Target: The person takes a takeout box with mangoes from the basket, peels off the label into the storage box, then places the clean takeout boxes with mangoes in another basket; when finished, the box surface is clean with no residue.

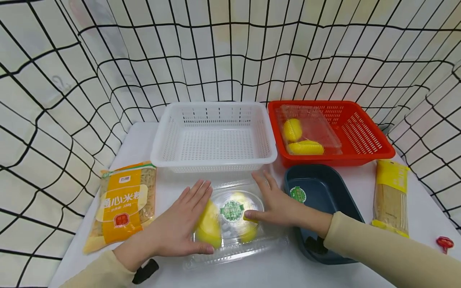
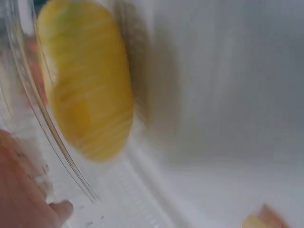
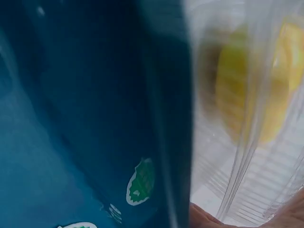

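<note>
A clear plastic clamshell box (image 1: 230, 253) with a green-printed label (image 1: 232, 210) lies in front of me. Yellow oval fruits (image 1: 209, 227) show through its plastic, one of them (image 2: 88, 85) large in the left wrist view. My left hand (image 1: 178, 224) rests on the box's left side, fingers straight and together, thumb along the front. On the right side my right hand (image 1: 277, 202) touches the box, fingers spread toward the back corner and thumb reaching over the lid. Right beside that hand stands a dark blue tray (image 1: 324, 182) with a green sticker, under my right forearm.
Behind the box stands a white basket (image 1: 216, 164). A red basket (image 1: 363, 154) to its right holds another clear box with yellow pieces (image 1: 306, 147). A rice-noodle bag (image 1: 124, 204) lies left, a noodle packet (image 1: 390, 198) and a red lollipop-like item (image 1: 445, 242) right. Black netting surrounds the table.
</note>
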Motion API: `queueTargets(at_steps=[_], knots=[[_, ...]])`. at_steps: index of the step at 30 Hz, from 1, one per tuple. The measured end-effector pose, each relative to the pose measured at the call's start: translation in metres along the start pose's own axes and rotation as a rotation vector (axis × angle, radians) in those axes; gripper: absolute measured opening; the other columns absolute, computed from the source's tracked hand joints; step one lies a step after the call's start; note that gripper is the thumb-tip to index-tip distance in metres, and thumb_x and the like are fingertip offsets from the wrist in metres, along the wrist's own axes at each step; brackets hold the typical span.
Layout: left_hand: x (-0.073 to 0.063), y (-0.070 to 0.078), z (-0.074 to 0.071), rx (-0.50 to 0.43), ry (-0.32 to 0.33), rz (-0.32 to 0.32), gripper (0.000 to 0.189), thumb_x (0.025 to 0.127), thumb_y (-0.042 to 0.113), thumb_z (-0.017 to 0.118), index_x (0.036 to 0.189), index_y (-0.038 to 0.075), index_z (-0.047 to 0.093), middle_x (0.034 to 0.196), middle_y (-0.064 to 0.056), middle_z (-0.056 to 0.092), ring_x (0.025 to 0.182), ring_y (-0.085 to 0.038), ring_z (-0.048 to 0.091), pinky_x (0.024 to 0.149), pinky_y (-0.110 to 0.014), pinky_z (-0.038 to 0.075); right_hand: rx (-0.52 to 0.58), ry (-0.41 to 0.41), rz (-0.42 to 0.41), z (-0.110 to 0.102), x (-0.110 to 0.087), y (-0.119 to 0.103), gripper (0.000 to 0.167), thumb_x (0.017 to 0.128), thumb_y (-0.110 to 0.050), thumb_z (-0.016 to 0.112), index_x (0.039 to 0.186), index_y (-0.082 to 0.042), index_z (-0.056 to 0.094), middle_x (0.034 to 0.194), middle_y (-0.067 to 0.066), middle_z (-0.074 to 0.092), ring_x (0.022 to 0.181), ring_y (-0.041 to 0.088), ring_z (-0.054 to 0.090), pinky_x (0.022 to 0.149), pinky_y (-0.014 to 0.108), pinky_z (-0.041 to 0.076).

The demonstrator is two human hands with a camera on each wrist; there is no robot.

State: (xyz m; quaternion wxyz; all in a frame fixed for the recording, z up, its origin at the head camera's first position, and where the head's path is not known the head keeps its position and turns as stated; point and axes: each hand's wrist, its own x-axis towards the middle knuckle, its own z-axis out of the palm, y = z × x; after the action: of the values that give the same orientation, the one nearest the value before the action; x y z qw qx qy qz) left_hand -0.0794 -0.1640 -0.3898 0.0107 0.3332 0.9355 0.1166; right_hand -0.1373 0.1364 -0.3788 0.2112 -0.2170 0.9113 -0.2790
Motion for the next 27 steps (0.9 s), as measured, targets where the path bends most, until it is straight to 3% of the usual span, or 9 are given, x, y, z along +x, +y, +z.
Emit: queueTargets(at_steps=[3, 6, 9, 13, 15, 20, 27], knots=[[0.004, -0.007, -0.004, 0.011, -0.017, 0.012, 0.13, 0.076, 0.08, 0.067, 0.161, -0.005, 0.018, 0.172, -0.02, 0.005, 0.16, -0.04, 0.007, 0.126, -0.059, 0.019, -0.043, -0.003, 0.014, 0.001, -0.001, -0.002, 0.115, 0.086, -0.059, 0.073, 0.165, -0.013, 0.005, 0.171, 0.024, -0.003, 0.145, 0.054, 0.036, 0.105, 0.065, 0.047], [0.005, -0.006, -0.007, 0.001, -0.025, -0.036, 0.131, 0.076, 0.082, 0.066, 0.161, -0.005, 0.017, 0.171, -0.023, 0.003, 0.159, -0.042, 0.006, 0.125, -0.062, 0.02, -0.066, -0.011, 0.049, 0.003, 0.0, -0.003, 0.116, 0.086, -0.062, 0.071, 0.166, -0.013, 0.003, 0.171, 0.025, -0.003, 0.141, 0.055, 0.043, 0.105, 0.064, 0.048], [0.003, 0.004, -0.008, -0.08, -0.012, -0.143, 0.128, 0.078, 0.078, 0.067, 0.161, -0.006, 0.016, 0.17, -0.027, 0.003, 0.158, -0.046, 0.006, 0.122, -0.067, 0.022, -0.077, -0.018, 0.076, 0.004, 0.0, -0.004, 0.116, 0.087, -0.062, 0.071, 0.166, -0.013, 0.001, 0.17, 0.026, -0.002, 0.135, 0.055, 0.049, 0.104, 0.063, 0.049], [-0.001, 0.022, -0.004, -0.204, 0.048, -0.301, 0.13, 0.078, 0.073, 0.071, 0.16, -0.008, 0.012, 0.169, -0.03, -0.001, 0.156, -0.051, 0.008, 0.116, -0.073, 0.025, -0.064, -0.026, 0.112, 0.004, -0.001, -0.007, 0.115, 0.088, -0.061, 0.071, 0.166, -0.014, 0.0, 0.169, 0.029, 0.001, 0.13, 0.052, 0.055, 0.104, 0.061, 0.05], [-0.003, 0.028, 0.0, -0.235, 0.083, -0.348, 0.134, 0.076, 0.072, 0.073, 0.16, -0.01, 0.01, 0.168, -0.031, -0.003, 0.154, -0.053, 0.012, 0.114, -0.074, 0.029, -0.052, -0.031, 0.125, 0.004, -0.002, -0.008, 0.115, 0.088, -0.061, 0.071, 0.166, -0.015, -0.001, 0.169, 0.03, 0.003, 0.129, 0.05, 0.057, 0.105, 0.061, 0.049], [-0.002, 0.03, 0.009, -0.216, 0.127, -0.37, 0.139, 0.072, 0.073, 0.077, 0.158, -0.013, 0.011, 0.168, -0.032, 0.001, 0.152, -0.052, 0.024, 0.113, -0.071, 0.034, -0.039, -0.042, 0.112, 0.003, -0.005, -0.01, 0.121, 0.085, -0.062, 0.073, 0.166, -0.015, -0.004, 0.168, 0.031, 0.005, 0.13, 0.051, 0.055, 0.105, 0.062, 0.049], [0.001, 0.02, 0.01, -0.162, 0.092, -0.368, 0.138, 0.071, 0.078, 0.073, 0.158, -0.012, 0.015, 0.17, -0.029, 0.005, 0.156, -0.048, 0.015, 0.117, -0.07, 0.029, -0.07, -0.076, 0.075, 0.003, -0.014, -0.009, 0.139, 0.073, -0.07, 0.079, 0.165, -0.015, -0.01, 0.17, 0.028, -0.002, 0.137, 0.053, 0.048, 0.102, 0.063, 0.051]])
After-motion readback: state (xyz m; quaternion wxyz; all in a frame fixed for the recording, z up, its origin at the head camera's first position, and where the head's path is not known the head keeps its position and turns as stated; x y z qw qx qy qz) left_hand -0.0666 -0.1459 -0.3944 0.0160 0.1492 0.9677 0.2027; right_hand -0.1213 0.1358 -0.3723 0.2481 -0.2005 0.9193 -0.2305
